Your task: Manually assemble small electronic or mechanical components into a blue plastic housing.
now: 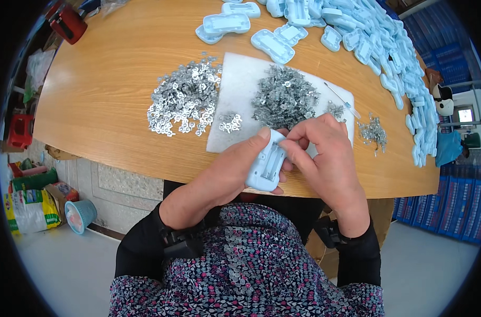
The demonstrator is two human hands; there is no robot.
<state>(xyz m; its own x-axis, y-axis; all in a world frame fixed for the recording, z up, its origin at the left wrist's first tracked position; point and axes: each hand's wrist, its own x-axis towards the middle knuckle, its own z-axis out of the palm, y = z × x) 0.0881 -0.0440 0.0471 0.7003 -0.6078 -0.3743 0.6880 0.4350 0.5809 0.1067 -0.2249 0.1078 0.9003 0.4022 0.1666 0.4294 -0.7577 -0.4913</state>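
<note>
2 hands work at the near edge of a round wooden table [108, 79]. A heap of light-blue plastic shells [388, 47] runs along its far right. A white pad [240, 90] carries a grey clip pile [283, 98]; silver washers [185, 98] lie beside it. Left hand [224, 171] clasps 1 blue shell [267, 164]; right hand [325, 153] pinches narrowly at its recess.

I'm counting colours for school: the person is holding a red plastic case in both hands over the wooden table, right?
Not quite: the plastic case is light blue, not red. The head view shows the left hand and right hand both holding it over the wooden table.
</note>
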